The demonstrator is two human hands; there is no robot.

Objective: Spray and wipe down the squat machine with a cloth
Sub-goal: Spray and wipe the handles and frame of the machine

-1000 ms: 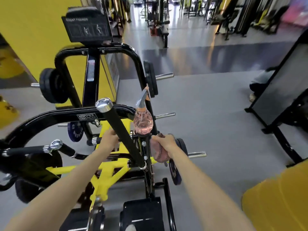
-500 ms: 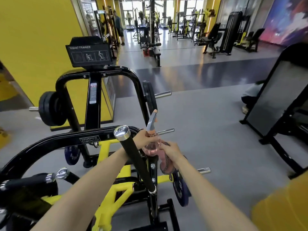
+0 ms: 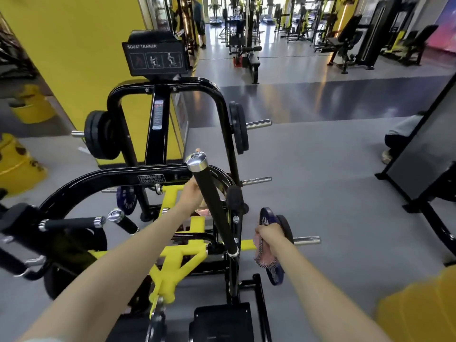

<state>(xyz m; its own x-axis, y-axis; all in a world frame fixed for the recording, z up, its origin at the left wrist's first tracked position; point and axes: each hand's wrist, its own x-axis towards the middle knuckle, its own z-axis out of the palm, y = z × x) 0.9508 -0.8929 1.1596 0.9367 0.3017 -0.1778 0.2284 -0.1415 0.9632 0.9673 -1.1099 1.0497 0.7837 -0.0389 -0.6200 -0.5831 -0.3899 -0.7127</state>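
Observation:
The squat machine [image 3: 158,179] has a black frame and a yellow lever [image 3: 177,260]. Its black padded handle [image 3: 215,208] with a chrome cap rises in front of me. My left hand [image 3: 192,191] grips the pink spray bottle [image 3: 203,212] just behind that handle. The handle hides most of the bottle, so only part of the pink body and an orange tip by the cap show. My right hand [image 3: 271,235] holds a bunched pink cloth [image 3: 263,255] to the right of the handle, beside a blue weight plate [image 3: 269,220].
Black plates [image 3: 102,137] hang on the machine's left peg, and chrome pegs [image 3: 257,123] stick out to the right. A crouching person [image 3: 399,135] and a black-framed panel [image 3: 424,149] are at the right. Yellow bins [image 3: 17,161] stand at the left, with more machines far back.
My left hand has taken the spray bottle and drawn it behind the handle. My right hand let go of the bottle and dropped down to the right with the cloth.

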